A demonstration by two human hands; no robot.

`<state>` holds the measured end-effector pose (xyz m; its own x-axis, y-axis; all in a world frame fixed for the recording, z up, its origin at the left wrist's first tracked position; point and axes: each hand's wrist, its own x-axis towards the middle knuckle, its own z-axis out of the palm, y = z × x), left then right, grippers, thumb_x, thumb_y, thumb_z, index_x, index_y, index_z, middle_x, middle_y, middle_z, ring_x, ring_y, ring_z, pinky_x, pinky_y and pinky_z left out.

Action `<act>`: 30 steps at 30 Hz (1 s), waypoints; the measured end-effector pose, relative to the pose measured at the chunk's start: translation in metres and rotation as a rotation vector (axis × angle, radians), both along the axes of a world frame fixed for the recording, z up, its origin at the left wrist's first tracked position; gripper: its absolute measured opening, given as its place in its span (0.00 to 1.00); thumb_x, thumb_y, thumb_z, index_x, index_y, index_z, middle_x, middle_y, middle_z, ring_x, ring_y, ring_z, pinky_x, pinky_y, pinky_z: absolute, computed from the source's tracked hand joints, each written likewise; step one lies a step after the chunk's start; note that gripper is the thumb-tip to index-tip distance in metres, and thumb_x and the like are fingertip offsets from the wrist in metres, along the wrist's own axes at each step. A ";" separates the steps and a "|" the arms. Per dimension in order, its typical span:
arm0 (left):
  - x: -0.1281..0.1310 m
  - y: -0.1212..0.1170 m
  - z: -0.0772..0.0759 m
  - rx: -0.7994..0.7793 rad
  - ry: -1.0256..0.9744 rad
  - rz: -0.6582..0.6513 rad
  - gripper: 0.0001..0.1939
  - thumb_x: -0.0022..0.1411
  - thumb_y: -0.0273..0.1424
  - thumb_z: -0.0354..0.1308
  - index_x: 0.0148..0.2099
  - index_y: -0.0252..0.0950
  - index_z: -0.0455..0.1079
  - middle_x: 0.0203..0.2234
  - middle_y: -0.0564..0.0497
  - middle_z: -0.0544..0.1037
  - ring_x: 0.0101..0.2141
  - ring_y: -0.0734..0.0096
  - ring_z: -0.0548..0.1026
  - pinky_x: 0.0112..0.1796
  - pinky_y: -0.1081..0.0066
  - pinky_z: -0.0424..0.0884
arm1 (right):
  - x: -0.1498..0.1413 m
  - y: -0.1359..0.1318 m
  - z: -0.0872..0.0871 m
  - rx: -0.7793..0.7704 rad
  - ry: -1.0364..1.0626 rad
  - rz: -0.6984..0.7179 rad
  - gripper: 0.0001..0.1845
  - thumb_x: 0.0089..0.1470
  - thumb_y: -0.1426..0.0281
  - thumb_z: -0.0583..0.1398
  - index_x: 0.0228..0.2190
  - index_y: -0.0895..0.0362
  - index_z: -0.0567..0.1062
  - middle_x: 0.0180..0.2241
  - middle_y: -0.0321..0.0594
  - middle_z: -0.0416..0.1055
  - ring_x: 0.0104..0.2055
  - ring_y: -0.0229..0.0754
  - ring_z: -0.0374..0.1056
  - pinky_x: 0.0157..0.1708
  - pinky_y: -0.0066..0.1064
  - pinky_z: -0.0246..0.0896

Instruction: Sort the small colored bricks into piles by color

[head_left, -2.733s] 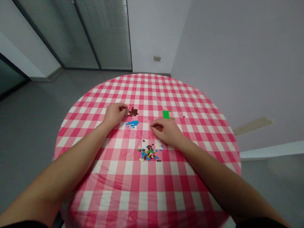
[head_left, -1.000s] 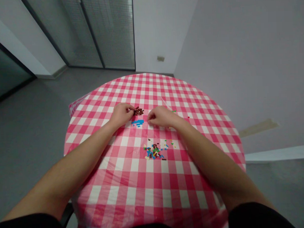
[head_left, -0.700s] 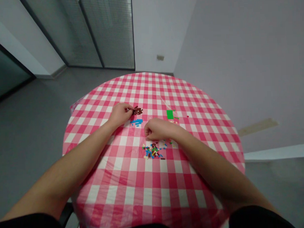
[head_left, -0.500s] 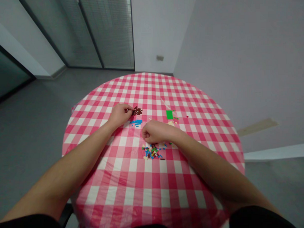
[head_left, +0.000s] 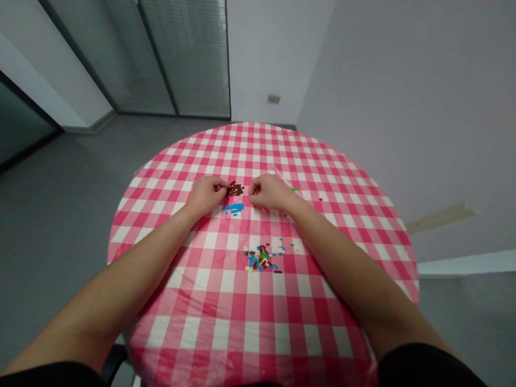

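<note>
My left hand (head_left: 207,194) rests at the left edge of a small heap of dark brown toy bricks (head_left: 236,188), thumb and fingers pinched together. What it pinches, if anything, is too small to make out. Just below that heap lies a group of blue bricks (head_left: 234,208). My right hand (head_left: 268,192) is curled closed to the right of the brown and blue groups; its fingertips hide whatever may be in them. Closer to me lies a mixed pile of tiny bricks (head_left: 261,258) in blue, brown, green, yellow and cream.
The round table has a red and white checked cloth (head_left: 229,324). Small green pieces (head_left: 295,189) show past my right hand, and a tiny red piece (head_left: 321,200) lies farther right. A few loose bits (head_left: 292,245) lie beside the mixed pile. A wall (head_left: 407,98) stands close on the right.
My right hand has moved away from me, from just above the mixed pile to beside the brown heap. It now covers the green plate. My left hand stays at the brown bricks.
</note>
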<state>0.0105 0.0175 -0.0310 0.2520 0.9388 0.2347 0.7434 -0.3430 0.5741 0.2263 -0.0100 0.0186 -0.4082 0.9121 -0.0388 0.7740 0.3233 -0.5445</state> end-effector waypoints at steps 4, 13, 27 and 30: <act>0.000 0.000 0.000 -0.011 -0.004 -0.003 0.16 0.59 0.30 0.54 0.41 0.36 0.83 0.36 0.46 0.85 0.36 0.61 0.79 0.37 0.69 0.71 | 0.000 0.025 -0.005 -0.032 -0.068 -0.053 0.09 0.49 0.79 0.59 0.28 0.61 0.81 0.26 0.44 0.78 0.28 0.38 0.70 0.29 0.29 0.58; 0.000 -0.003 0.004 0.051 0.000 -0.014 0.15 0.59 0.29 0.55 0.40 0.35 0.83 0.34 0.46 0.84 0.35 0.61 0.78 0.39 0.66 0.71 | -0.006 0.024 -0.008 0.099 -0.105 0.010 0.13 0.59 0.76 0.58 0.38 0.60 0.84 0.38 0.47 0.82 0.36 0.42 0.72 0.38 0.31 0.60; 0.028 -0.058 0.024 -0.125 0.038 -0.896 0.07 0.63 0.27 0.62 0.42 0.39 0.81 0.36 0.47 0.82 0.39 0.66 0.77 0.44 0.65 0.71 | 0.059 -0.079 0.005 -0.138 -0.086 0.344 0.13 0.51 0.79 0.59 0.29 0.56 0.83 0.29 0.39 0.79 0.28 0.37 0.68 0.32 0.29 0.56; 0.029 -0.057 0.022 -0.116 0.042 -0.902 0.07 0.64 0.26 0.61 0.40 0.38 0.81 0.35 0.47 0.82 0.39 0.66 0.77 0.43 0.66 0.71 | 0.056 -0.083 -0.002 -0.122 -0.063 0.328 0.11 0.51 0.78 0.60 0.31 0.56 0.84 0.32 0.41 0.80 0.30 0.39 0.70 0.34 0.30 0.58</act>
